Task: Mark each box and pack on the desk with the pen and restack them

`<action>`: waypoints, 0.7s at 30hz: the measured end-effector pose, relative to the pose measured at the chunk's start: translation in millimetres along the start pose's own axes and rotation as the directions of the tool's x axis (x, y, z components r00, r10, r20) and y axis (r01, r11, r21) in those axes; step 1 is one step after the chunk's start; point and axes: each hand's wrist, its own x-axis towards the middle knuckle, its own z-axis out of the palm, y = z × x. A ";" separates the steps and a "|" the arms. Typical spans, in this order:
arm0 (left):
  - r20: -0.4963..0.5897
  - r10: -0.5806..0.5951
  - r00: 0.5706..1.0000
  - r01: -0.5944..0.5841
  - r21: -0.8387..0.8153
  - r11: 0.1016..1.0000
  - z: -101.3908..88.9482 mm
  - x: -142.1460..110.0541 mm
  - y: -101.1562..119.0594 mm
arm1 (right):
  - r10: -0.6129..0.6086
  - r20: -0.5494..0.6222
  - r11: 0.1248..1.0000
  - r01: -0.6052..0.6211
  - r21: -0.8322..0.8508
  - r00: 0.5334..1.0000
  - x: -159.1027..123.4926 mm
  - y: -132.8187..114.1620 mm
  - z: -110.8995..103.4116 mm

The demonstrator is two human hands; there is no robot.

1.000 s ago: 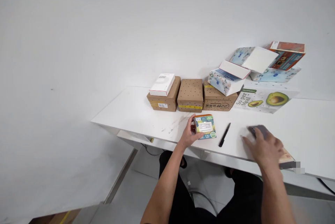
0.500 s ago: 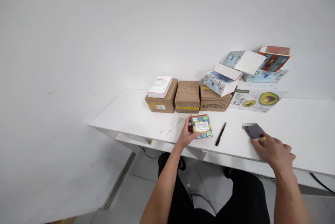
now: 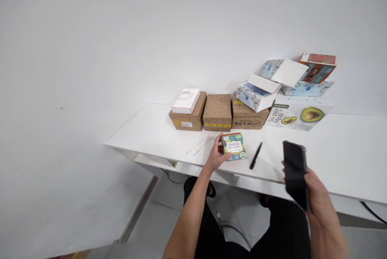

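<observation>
My left hand grips the left side of a small green and blue box printed "Binking", near the table's front edge. My right hand is wrapped round a smartphone, held upright with its dark screen toward me, above the front edge of the table. Between the two hands lies a black pen on the white tabletop, touched by neither. The fingers behind the phone are mostly hidden.
Along the wall stand brown cardboard boxes, a white box on the left one. At the right, patterned boxes and an orange-blue box are stacked over an avocado-printed box. Cables lie on the floor below the table.
My right hand has lifted the phone off the table and turned it from its back to its screen side. The left hand, the small box and the pen stay in place.
</observation>
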 end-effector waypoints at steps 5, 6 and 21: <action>-0.005 0.024 1.000 -0.024 0.014 1.000 0.3 -0.1 -0.4 | 0.178 0.367 0.833 -0.339 0.438 0.913 -44.9 13.5 56.7; -0.007 0.026 1.000 -0.025 0.012 1.000 0.3 0.3 -1.1 | 0.209 0.453 0.770 -0.432 0.471 0.867 -53.5 17.5 67.7; -0.046 0.018 0.999 -0.017 0.026 1.000 3.3 1.4 6.4 | 0.197 0.771 0.488 -0.743 0.459 0.606 -73.8 8.7 115.0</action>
